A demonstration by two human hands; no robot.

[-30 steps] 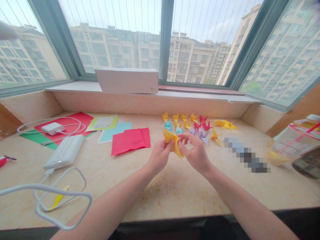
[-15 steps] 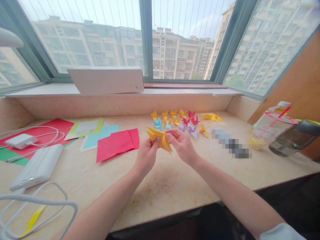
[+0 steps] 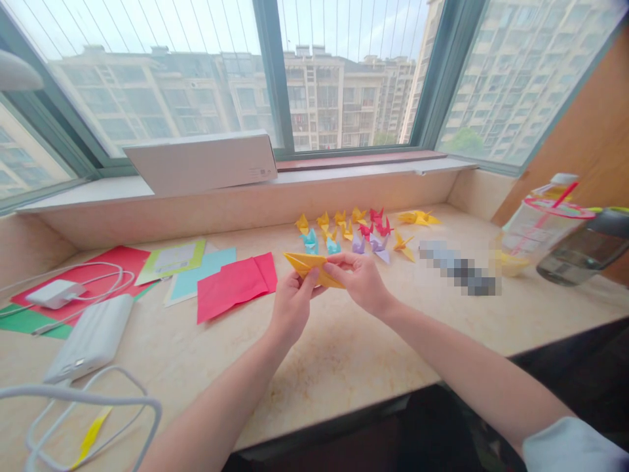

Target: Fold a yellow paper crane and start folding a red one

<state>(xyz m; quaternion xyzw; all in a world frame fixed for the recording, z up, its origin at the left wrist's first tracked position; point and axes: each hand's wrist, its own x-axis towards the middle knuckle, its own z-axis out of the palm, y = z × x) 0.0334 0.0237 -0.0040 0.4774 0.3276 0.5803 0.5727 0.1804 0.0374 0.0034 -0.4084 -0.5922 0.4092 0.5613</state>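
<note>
A green-framed window (image 3: 344, 78) across the far side, above a narrow sill carrying a white cardboard box (image 3: 199, 162). Below it, a speckled stone ledge (image 3: 344, 347), its dark front edge (image 3: 373, 406) well apart from the hands, with a long stretch of stone in between. Toward the left end, overlapping sheets of red paper (image 3: 233, 288) and pale blue card (image 3: 201, 275), beside a white power bank (image 3: 88, 337) and a white charger (image 3: 49, 294) with looped white cable (image 3: 83, 393). Toward the right end, a pixelated object (image 3: 459, 267), then a plastic cup (image 3: 540, 233) with a pink straw, almost touching a bottle (image 3: 580, 255). Just beyond the hands, near the back wall, small origami cranes (image 3: 344, 229) in yellow, blue, red and purple. Held above the ledge, just past the red sheet's right edge, a folded yellow paper (image 3: 307, 267), its long point aimed left. Left hand (image 3: 293, 308) half closed, pinching the paper's underside between thumb and fingers; right hand (image 3: 356, 283) curled, pinching its right end.
</note>
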